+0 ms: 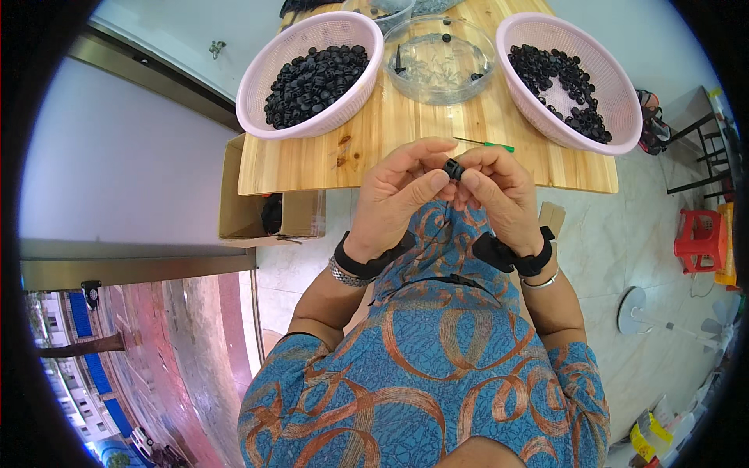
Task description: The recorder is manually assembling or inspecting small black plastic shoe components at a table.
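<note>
Between my two hands, just past the table's near edge, is a small round black plastic part (453, 168). My left hand (406, 181) pinches it from the left with thumb and fingers. From the right, thumb and fingertips of my right hand (499, 181) close on the same part. Behind the hands a thin screwdriver with a green handle (499, 146) lies on the wooden table (421, 125). A pink basket (248, 109) heaped with black caps stands at the left, and another pink basket (628, 117) with black ring-like parts stands at the right.
Between the baskets sits a clear round tray (437, 100) holding small clear pieces and a few black parts. Another clear tub (390, 19) stands behind it. Under the table's left side is a cardboard box (304, 214). A red stool (700, 240) stands at the right.
</note>
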`<state>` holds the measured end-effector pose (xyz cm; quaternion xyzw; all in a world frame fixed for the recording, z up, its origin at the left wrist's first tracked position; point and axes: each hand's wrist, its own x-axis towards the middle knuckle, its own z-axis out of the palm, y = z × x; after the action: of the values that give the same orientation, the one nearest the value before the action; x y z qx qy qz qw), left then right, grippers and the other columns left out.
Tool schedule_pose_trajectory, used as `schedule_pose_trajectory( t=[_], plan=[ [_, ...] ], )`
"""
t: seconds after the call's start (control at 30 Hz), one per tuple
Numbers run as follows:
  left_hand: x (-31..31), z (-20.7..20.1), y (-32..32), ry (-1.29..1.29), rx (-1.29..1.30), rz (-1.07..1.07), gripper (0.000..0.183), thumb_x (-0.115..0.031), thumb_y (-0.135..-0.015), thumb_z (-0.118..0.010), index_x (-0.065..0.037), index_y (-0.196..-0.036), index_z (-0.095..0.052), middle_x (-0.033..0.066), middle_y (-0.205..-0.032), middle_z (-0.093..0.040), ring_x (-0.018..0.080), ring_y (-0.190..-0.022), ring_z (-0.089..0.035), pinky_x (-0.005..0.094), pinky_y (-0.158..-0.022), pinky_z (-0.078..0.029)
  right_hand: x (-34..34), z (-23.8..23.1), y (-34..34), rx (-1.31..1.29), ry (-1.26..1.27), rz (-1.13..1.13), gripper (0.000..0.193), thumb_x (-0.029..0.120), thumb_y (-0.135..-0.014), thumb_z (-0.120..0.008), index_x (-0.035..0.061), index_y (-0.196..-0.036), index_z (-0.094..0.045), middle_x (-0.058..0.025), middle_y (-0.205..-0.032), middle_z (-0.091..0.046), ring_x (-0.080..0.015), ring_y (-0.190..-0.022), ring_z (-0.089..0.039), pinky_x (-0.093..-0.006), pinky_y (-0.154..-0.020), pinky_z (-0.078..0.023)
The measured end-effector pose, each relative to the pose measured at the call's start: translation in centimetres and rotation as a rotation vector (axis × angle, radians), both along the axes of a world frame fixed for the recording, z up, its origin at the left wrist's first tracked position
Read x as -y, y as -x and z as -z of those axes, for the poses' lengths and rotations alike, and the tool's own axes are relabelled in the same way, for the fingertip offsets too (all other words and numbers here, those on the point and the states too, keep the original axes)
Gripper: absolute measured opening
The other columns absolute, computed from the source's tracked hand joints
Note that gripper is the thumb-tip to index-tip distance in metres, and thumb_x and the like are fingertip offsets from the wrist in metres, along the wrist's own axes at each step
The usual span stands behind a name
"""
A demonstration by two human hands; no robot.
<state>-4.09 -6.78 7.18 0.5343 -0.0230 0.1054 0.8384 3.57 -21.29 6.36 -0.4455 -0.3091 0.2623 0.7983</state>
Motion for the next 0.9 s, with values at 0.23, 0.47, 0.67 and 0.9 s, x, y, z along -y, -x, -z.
schedule_pose_trajectory(
  t=[0.23, 0.47, 0.67, 0.9],
  plan=[
    [0.3, 0.1, 0.0, -0.023, -0.007, -0.041, 0.024, -0.006, -0.085, -0.057, 0.001, -0.107, -0.055, 0.0039, -0.090, -0.059, 0.0087, -0.079, -0.056, 0.0198, -0.071, -0.047, 0.5, -0.5, 0.3, 0.137, 0.092, 0.155, 0.021, 0.002, -0.084, -0.058, -0.0017, -0.104, -0.052, -0.0038, -0.080, -0.057, -0.0075, -0.067, -0.053, -0.0188, -0.059, -0.043],
    [0.1, -0.8, 0.5, -0.207, -0.065, -0.049, 0.024, -0.001, -0.081, -0.060, 0.002, -0.105, -0.056, 0.0043, -0.091, -0.059, 0.0099, -0.085, -0.057, 0.0206, -0.074, -0.047, 1.2, -1.3, -0.3, 0.424, 0.216, 0.215, 0.023, 0.001, -0.076, -0.066, -0.0010, -0.097, -0.057, -0.0027, -0.078, -0.056, -0.0072, -0.068, -0.054, -0.0197, -0.057, -0.044],
    [0.1, -0.5, 0.5, -0.439, -0.012, -0.078, 0.023, 0.001, -0.080, -0.060, 0.002, -0.103, -0.058, 0.0049, -0.092, -0.061, 0.0107, -0.085, -0.058, 0.0208, -0.075, -0.048, 1.8, -1.7, -0.4, 0.844, 0.327, 0.366, 0.020, 0.003, -0.075, -0.066, 0.0005, -0.093, -0.059, -0.0033, -0.079, -0.057, -0.0076, -0.067, -0.054, -0.0223, -0.057, -0.045],
    [0.4, -0.7, 1.0, -0.142, -0.165, 0.011, 0.022, -0.003, -0.083, -0.057, 0.004, -0.105, -0.055, 0.0104, -0.092, -0.062, 0.0137, -0.079, -0.061, 0.0238, -0.072, -0.050, 2.7, -0.5, -0.5, 0.068, 0.154, 0.054, 0.019, 0.001, -0.077, -0.064, -0.0013, -0.094, -0.056, -0.0033, -0.085, -0.058, -0.0082, -0.072, -0.057, -0.0204, -0.063, -0.048]
  ],
)
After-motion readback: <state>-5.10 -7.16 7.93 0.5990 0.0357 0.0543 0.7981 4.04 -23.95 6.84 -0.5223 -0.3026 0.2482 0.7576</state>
